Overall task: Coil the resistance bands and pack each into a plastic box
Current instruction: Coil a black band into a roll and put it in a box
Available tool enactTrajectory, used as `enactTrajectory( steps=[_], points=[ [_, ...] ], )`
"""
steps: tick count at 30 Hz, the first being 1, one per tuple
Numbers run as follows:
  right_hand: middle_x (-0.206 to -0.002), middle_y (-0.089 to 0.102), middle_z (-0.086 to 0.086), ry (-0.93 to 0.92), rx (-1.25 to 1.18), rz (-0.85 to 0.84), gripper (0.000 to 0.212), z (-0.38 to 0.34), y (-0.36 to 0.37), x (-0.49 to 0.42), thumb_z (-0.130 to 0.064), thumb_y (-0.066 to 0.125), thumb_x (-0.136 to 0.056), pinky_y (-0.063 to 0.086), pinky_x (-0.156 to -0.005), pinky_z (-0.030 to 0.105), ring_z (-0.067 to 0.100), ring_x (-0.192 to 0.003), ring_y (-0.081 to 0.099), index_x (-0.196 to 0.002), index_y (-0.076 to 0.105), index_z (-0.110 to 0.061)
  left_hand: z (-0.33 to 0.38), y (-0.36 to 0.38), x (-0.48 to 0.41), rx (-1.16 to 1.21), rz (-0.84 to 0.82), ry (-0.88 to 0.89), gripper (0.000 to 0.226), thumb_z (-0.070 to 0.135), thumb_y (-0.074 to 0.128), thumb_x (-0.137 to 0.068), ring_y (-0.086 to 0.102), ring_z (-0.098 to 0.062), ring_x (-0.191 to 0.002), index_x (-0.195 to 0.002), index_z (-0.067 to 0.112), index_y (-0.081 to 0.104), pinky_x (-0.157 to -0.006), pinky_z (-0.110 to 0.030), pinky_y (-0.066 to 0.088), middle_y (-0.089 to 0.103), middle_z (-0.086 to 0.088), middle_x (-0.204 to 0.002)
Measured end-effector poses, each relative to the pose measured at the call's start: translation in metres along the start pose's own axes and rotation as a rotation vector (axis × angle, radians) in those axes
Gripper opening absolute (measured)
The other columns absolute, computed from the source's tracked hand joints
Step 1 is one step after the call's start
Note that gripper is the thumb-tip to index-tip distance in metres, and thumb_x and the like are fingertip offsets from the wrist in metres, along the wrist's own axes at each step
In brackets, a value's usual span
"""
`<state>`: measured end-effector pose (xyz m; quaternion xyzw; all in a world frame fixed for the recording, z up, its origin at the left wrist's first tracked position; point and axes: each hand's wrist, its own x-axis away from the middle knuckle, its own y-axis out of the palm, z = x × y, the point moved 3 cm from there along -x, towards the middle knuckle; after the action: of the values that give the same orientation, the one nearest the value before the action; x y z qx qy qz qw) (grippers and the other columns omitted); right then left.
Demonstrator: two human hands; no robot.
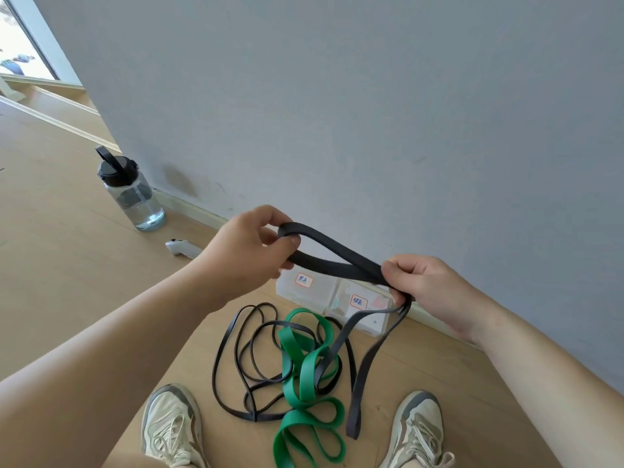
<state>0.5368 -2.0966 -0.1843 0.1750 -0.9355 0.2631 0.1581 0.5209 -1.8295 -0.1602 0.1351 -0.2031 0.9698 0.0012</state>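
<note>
Both hands are on the dark grey band (337,258): the left hand (246,248) pinches its folded end between thumb and fingertips, fold poking out at 3 o'clock of them, and the two strands run toward 4 o'clock into the right hand (429,285), fingers curled round them. From there the rest droops toward 7 o'clock to the floor, beside the green band (304,369) and thin black band (236,363) tangled there. Plastic boxes (320,292) sit against the wall at 12 o'clock of that pile.
</note>
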Motion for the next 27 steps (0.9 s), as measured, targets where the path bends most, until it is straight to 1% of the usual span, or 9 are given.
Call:
enactTrajectory(
  steps=[2,5,10,12,14,17,19,24,27],
  points=[
    [-0.066,0.055,0.005,0.023,0.024,-0.027,0.049,0.001,0.002,0.0,-0.033,0.048,-0.108,0.042,-0.087,0.043,0.022,-0.076,0.048,-0.062,0.057,-0.022,0.008,-0.002,0.003,0.273,-0.048,-0.071,0.01,0.005,0.064,-0.099,0.08,-0.026,-0.09,-0.106,0.011,0.068,-0.088,-0.043,0.064,0.081,-0.012,-0.098],
    [-0.076,0.066,0.005,0.089,0.117,-0.041,0.045,0.005,0.006,-0.002,-0.04,0.042,-0.109,0.046,-0.104,0.052,0.031,-0.09,0.061,-0.074,0.059,-0.018,0.021,-0.002,0.009,0.509,-0.091,-0.067,0.014,-0.011,0.063,-0.093,0.078,-0.035,-0.092,-0.099,0.001,0.067,-0.083,-0.035,0.064,0.077,-0.023,-0.103],
    [-0.109,0.073,0.001,0.116,0.132,-0.099,0.034,-0.005,0.026,0.0,-0.043,0.039,-0.11,0.05,-0.098,0.03,0.019,-0.113,0.065,-0.108,0.067,-0.025,0.04,0.008,0.019,0.736,-0.101,-0.074,0.017,-0.018,0.061,-0.089,0.077,-0.03,-0.084,-0.095,-0.002,0.064,-0.078,-0.029,0.065,0.073,-0.021,-0.093],
    [-0.117,0.073,-0.006,0.03,0.078,-0.053,0.022,-0.018,0.026,0.003,-0.03,0.048,-0.109,0.05,-0.103,0.033,0.015,-0.119,0.065,-0.115,0.068,-0.028,0.046,0.011,0.023,0.699,-0.129,-0.048,0.016,-0.016,0.065,-0.088,0.078,-0.033,-0.089,-0.096,-0.002,0.066,-0.082,-0.032,0.064,0.076,-0.023,-0.098],
    [-0.127,0.072,-0.011,-0.117,-0.103,0.027,0.027,-0.04,0.018,0.011,-0.021,0.052,-0.107,0.046,-0.11,0.035,0.006,-0.126,0.062,-0.125,0.068,-0.032,0.052,0.014,0.032,0.648,-0.139,-0.025,0.018,-0.015,0.069,-0.085,0.078,-0.036,-0.095,-0.097,-0.001,0.069,-0.088,-0.037,0.063,0.078,-0.024,-0.102],
    [-0.13,0.072,-0.01,-0.3,-0.345,0.035,0.032,-0.077,0.011,0.033,-0.031,0.049,-0.105,0.041,-0.112,0.033,0.004,-0.129,0.06,-0.131,0.068,-0.034,0.067,0.016,0.041,0.695,-0.101,0.006,0.019,-0.012,0.075,-0.083,0.078,-0.035,-0.095,-0.098,-0.001,0.07,-0.087,-0.035,0.063,0.078,-0.023,-0.099],
    [-0.121,0.072,-0.018,-0.41,-0.267,0.069,0.032,-0.095,0.012,0.046,-0.027,0.046,-0.11,0.045,-0.105,0.03,0.001,-0.117,0.064,-0.133,0.066,-0.036,0.081,0.015,0.045,0.757,-0.088,0.048,0.02,-0.01,0.077,-0.082,0.078,-0.037,-0.095,-0.101,-0.004,0.07,-0.087,-0.036,0.063,0.077,-0.026,-0.101],
    [-0.074,0.063,-0.032,-0.505,-0.005,0.161,0.029,-0.122,-0.001,0.061,-0.026,0.042,-0.111,0.058,-0.085,0.028,0.001,-0.071,0.063,-0.126,0.064,-0.038,0.107,0.01,0.05,0.856,-0.071,0.073,0.032,0.003,0.082,-0.083,0.078,-0.036,-0.094,-0.109,-0.005,0.067,-0.087,-0.035,0.063,0.074,-0.031,-0.109],
    [-0.07,0.061,-0.036,-0.461,0.102,0.284,0.028,-0.123,-0.013,0.063,-0.03,0.04,-0.111,0.042,-0.07,0.008,-0.009,-0.072,0.06,-0.115,0.066,-0.041,0.111,0.016,0.048,0.638,-0.005,0.118,0.028,0.015,0.082,-0.087,0.08,-0.027,-0.09,-0.109,0.002,0.071,-0.091,-0.039,0.063,0.08,-0.015,-0.1]
  ],
)
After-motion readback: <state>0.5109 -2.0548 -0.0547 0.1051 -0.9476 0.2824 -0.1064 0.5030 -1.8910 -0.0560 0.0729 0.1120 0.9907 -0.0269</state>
